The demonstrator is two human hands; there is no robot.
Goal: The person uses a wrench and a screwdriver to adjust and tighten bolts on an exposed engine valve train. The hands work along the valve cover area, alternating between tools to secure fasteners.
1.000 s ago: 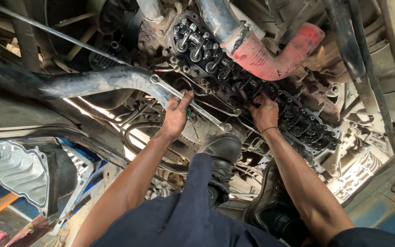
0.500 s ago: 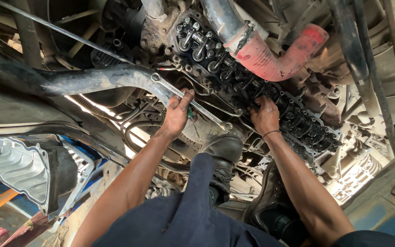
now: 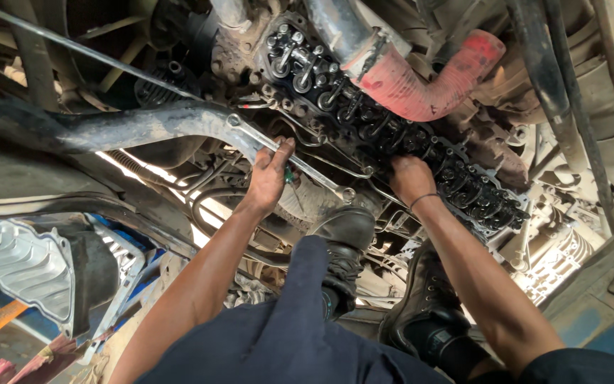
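Two hands: left hand grips one wrench (long), right hand on engine.

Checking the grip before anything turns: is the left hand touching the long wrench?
Touching. The head view shows the left hand with its fingers lying on the shaft of the long wrench, no gap between them.

We see a bare, shiny metal wrench, a matt red rubber hose, and oily, grimy cast-metal engine head.
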